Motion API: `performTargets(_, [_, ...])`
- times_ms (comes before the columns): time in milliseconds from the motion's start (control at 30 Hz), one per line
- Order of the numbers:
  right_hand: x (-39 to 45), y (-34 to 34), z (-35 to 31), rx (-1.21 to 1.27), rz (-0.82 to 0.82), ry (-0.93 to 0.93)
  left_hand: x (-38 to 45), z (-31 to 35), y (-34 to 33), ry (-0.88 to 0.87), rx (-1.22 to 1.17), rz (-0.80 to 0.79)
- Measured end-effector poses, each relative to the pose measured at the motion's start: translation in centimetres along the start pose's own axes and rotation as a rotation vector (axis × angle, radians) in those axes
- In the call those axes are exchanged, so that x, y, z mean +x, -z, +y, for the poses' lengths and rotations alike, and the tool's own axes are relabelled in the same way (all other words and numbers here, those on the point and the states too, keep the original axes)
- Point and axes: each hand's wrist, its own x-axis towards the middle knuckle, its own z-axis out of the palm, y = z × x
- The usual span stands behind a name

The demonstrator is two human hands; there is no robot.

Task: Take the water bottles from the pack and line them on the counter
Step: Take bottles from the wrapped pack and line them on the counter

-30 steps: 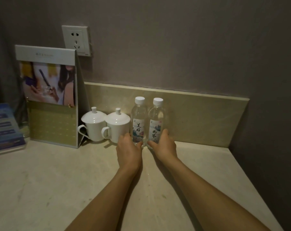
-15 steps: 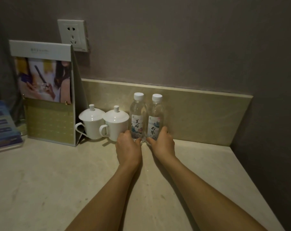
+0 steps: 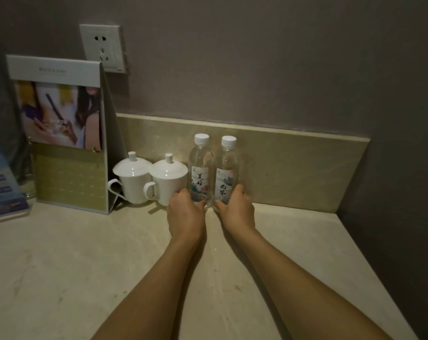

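Observation:
Two clear water bottles with white caps stand upright side by side on the beige counter, against the low backsplash. My left hand wraps the base of the left bottle. The base of the right bottle is held in my right hand. Both bottles carry small printed labels and touch or nearly touch each other. No pack is in view.
Two white lidded cups stand just left of the bottles. A tall folded card stand is further left, with a blue leaflet holder at the edge. A wall socket is above. Walls close the corner at right.
My hands and both bottles stay in the same place on the counter; only the camera has shifted slightly.

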Motion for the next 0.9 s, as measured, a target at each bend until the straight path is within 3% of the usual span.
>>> performTargets(900, [-0.09, -0.58, -0.48, -0.023, 0.017, -0.016, 0.57, -0.66, 0.25, -0.066, 0.037, -0.017])
